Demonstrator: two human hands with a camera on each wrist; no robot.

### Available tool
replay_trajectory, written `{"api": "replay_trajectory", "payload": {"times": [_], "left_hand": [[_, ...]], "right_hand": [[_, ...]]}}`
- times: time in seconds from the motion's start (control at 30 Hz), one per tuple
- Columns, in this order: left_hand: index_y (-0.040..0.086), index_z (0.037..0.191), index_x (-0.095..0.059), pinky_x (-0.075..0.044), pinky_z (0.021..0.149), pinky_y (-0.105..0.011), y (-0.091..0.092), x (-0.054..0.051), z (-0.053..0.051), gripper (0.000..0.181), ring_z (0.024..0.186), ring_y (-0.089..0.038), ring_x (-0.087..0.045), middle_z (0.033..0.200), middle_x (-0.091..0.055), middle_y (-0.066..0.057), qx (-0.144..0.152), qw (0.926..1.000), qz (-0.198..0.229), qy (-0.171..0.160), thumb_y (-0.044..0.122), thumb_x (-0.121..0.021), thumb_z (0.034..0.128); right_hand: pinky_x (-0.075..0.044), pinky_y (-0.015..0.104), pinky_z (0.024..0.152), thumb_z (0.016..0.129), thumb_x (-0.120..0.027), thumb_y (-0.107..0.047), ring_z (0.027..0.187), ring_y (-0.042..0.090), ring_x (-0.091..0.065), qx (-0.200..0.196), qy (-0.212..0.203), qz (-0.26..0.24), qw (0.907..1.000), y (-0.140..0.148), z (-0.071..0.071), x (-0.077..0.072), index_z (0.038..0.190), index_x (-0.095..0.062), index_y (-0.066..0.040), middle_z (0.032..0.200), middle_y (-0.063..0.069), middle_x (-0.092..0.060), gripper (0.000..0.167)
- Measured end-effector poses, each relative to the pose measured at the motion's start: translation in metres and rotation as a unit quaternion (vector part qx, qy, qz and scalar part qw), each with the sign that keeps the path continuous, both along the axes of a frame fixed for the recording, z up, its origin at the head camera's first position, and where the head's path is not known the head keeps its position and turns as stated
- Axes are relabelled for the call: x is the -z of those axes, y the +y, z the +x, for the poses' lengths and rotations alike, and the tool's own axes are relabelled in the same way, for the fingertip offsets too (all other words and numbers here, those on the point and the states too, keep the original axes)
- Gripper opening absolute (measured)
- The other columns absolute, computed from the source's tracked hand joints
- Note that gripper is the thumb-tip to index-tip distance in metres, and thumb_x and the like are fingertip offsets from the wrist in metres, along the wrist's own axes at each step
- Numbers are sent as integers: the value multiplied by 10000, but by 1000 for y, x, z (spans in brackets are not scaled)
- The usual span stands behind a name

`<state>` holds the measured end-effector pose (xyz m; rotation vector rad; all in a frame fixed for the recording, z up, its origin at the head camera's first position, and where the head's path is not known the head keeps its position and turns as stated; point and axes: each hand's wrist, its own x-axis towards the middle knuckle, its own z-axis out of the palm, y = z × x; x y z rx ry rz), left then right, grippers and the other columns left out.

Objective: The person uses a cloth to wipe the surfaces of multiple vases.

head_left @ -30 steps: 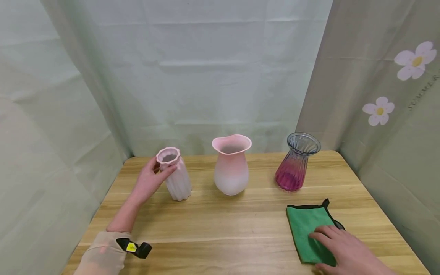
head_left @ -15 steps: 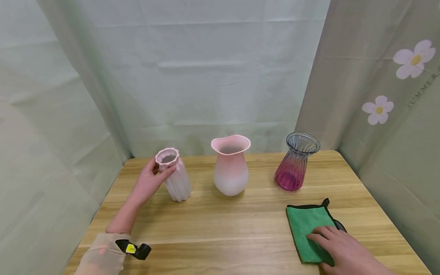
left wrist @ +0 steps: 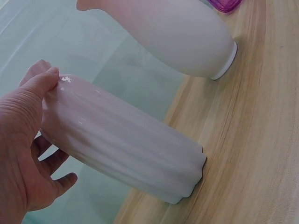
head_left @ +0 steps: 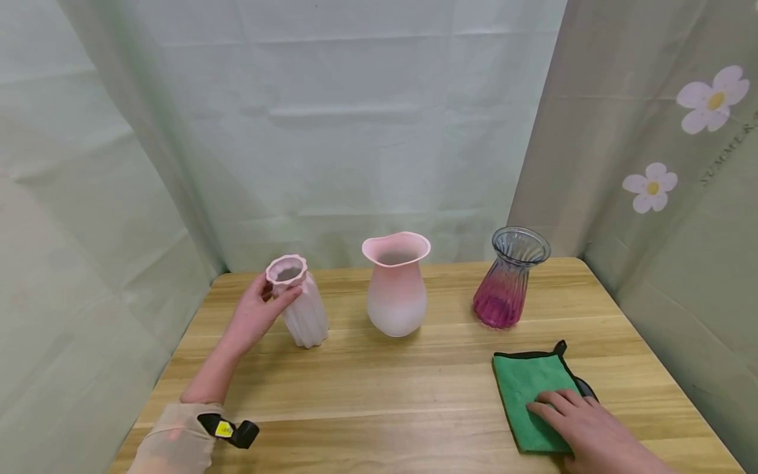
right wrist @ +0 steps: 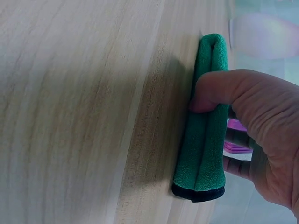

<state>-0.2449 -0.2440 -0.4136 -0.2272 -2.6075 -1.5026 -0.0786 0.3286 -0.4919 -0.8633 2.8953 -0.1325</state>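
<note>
Just beyond the green cloth, a glass vase.

Gaps flank the frosted vase, bounded left by the ribbed vase, right by the glass vase. Counter in front permits passage; curtain blocks behind.

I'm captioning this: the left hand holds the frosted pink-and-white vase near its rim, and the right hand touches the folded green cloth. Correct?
Not quite: the left hand holds the glossy, fluted pale-pink vase near its rim, not the frosted pink-and-white vase, as the head view shows. The right hand does touch the folded green cloth.
</note>
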Motion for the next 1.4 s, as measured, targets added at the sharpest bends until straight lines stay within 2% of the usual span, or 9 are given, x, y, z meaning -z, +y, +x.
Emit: {"api": "replay_trajectory", "payload": {"times": [0.07,0.17,0.3,0.4,0.53,0.73,0.97,1.17,1.4], "left_hand": [[109,1503,-451,-464,1004,-506,0,0,0,706,1297,-309,-500,1398,-549,-140,3,10000,14,-9,472,-713,956],[119,1504,-453,-470,999,-478,0,0,0,699,1288,-295,-505,1393,-553,-130,5,10000,37,6,466,-715,956],[134,1498,-465,-485,963,-386,0,0,1,674,1269,-264,-518,1377,-565,-110,-5,10000,54,27,451,-717,959],[136,1499,-466,-480,973,-392,0,0,0,678,1277,-265,-514,1380,-565,-108,-17,10000,61,17,455,-719,956],[137,1500,-465,-467,993,-451,0,1,0,687,1282,-275,-511,1384,-561,-112,-28,10000,61,5,463,-720,953],[133,1495,-465,-492,946,-378,0,1,-1,692,1273,-280,-514,1380,-561,-114,-40,10000,-25,-30,479,-717,950],[125,1506,-453,-504,947,-403,0,0,1,709,1303,-300,-500,1407,-548,-122,-26,10000,-37,-65,487,-709,953],[114,1478,-483,-505,902,-299,1,-1,1,655,1281,-290,-513,1382,-567,-128,-33,10000,-45,29,448,-712,964],[105,1476,-484,-503,966,-427,0,-3,2,653,1308,-307,-504,1409,-556,-140,17,9999,-100,-45,470,-687,974]], "right_hand": [[-543,555,827,739,-896,-339,1136,275,-549,-37,61,-2,10000,0,0,1,1367,-606,-199,1291,-4,-584,706],[-551,544,825,752,-896,-308,1128,265,-557,-116,224,11,9997,1,-1,1,1364,-609,-200,1281,-11,-596,684],[-563,492,796,740,-896,-206,1076,214,-575,-291,819,-55,9962,1,-1,2,1305,-650,-194,1217,-54,-622,616],[-561,446,767,724,-883,-146,1031,171,-576,-308,1210,-138,9921,-1,-1,3,1248,-681,-200,1160,-103,-629,564],[-558,442,778,759,-847,-149,1022,154,-576,-117,1144,-172,9932,-4,-2,4,1225,-691,-219,1138,-134,-622,496],[-564,440,784,786,-865,-231,1020,159,-582,-17,1315,-85,9913,-9,-2,6,1208,-697,-213,1131,-115,-628,454],[-576,431,811,752,-806,49,1053,214,-602,63,1422,-10,9898,-7,-2,9,1213,-698,-172,1170,-12,-625,522],[-566,476,896,815,-792,21,1138,294,-622,483,1286,-64,9905,-7,2,9,1262,-713,-148,1256,69,-668,484],[-558,494,913,820,-791,28,1139,298,-654,975,1092,-452,9882,-9,2,3,1268,-722,-162,1230,49,-702,491]]}}
